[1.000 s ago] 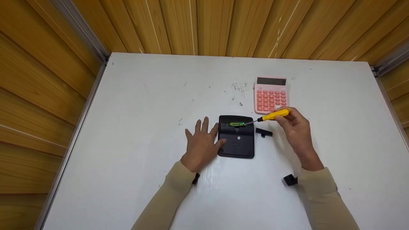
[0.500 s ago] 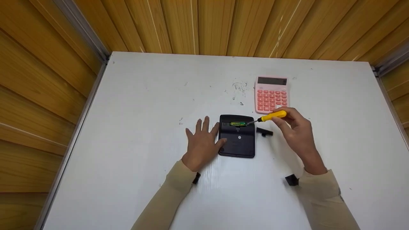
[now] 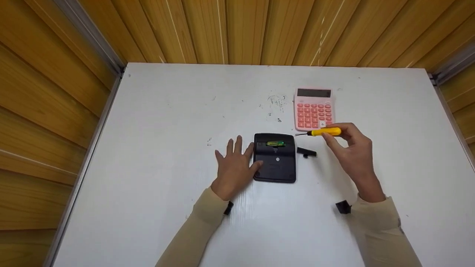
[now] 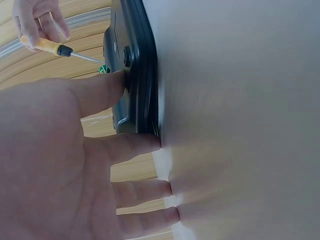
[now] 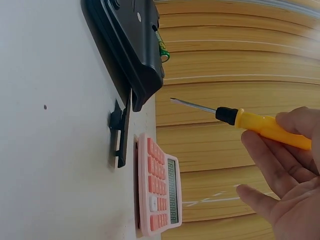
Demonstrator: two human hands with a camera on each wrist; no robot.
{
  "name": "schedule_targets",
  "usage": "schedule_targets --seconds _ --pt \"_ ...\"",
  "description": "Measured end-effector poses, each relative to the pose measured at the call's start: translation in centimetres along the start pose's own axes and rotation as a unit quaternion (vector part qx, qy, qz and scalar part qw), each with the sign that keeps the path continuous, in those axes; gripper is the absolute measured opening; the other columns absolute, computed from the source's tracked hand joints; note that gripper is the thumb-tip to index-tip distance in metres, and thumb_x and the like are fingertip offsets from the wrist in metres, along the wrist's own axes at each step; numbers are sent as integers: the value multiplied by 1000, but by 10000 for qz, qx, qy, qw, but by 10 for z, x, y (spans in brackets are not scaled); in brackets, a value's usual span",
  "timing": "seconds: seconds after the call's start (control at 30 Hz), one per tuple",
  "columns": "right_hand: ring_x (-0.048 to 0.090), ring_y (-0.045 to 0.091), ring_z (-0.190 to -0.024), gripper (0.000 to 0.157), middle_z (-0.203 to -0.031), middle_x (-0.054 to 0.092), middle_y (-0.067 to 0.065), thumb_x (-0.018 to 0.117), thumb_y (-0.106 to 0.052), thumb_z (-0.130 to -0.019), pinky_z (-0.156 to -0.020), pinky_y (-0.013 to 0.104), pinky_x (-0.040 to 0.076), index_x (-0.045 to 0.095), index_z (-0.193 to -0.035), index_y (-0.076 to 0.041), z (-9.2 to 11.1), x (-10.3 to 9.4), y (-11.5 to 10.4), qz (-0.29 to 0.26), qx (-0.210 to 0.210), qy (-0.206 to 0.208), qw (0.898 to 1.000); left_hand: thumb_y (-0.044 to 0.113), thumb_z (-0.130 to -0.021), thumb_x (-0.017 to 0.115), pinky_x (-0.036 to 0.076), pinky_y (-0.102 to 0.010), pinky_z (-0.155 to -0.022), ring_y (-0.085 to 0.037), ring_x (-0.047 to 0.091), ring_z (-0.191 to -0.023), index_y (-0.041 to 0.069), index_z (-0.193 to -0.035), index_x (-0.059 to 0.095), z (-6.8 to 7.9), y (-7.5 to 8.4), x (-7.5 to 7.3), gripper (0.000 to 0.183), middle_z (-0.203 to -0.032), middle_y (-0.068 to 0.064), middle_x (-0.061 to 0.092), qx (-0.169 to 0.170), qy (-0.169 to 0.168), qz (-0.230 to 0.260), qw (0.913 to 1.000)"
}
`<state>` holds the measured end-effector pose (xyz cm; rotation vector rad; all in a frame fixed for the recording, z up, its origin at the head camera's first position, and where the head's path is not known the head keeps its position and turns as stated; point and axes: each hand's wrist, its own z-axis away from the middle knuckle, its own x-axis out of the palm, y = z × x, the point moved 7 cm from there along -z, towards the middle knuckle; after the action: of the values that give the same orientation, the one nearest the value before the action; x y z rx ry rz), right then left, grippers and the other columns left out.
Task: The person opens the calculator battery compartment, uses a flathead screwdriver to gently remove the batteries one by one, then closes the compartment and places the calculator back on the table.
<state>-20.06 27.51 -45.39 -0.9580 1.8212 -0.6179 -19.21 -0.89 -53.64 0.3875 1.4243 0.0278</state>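
Note:
A black calculator (image 3: 274, 171) lies face down on the table, with a green battery (image 3: 275, 143) showing in its open compartment. My left hand (image 3: 233, 168) is spread flat at its left side, the thumb resting on the calculator's back and the index finger against its edge. In the right hand (image 3: 352, 152), a yellow-handled screwdriver (image 3: 326, 132) is pinched between thumb and fingers. Its metal tip stands off the calculator's upper right corner, apart from the battery, as the right wrist view shows. Beside the calculator's right edge lies the small black battery cover (image 3: 307, 152).
A pink calculator (image 3: 314, 109) lies face up behind the right hand, its lower right corner near the fingers. The white table (image 3: 167, 122) has dark scuff marks near its middle. Wood-patterned panels (image 3: 245, 33) stand along the back and both sides.
The right hand has drawn the screwdriver back to the right, so its tip has left the battery's right end. My left hand and the black calculator have stayed put.

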Motion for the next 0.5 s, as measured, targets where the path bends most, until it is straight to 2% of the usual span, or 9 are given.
schedule_targets --seconds 0.2,0.4,0.5 --pt "69 11 -111 29 -120 71 14 76 2 -97 -100 19 50 67 -124 8 -4 -20 11 49 392 573 9976 59 -106 56 34 -79 -107 -46 34 -152 16 -158 54 1 0 0 68 -165 -24 38 36 76 6 10000" --pt "69 2 -106 29 -119 72 13 76 -1 -97 -97 20 53 67 -124 8 -6 -38 28 201 660 989 9927 59 -105 58 33 -81 -105 -46 35 -152 15 -157 55 2 0 -2 68 -165 -25 39 85 130 27 9999" --pt "69 2 -106 29 -119 71 12 76 -2 -98 -97 21 53 67 -124 6 -7 -47 38 230 811 1211 9891 59 -105 58 32 -81 -106 -46 34 -153 15 -157 55 1 0 -1 68 -165 -25 38 60 86 72 9999"
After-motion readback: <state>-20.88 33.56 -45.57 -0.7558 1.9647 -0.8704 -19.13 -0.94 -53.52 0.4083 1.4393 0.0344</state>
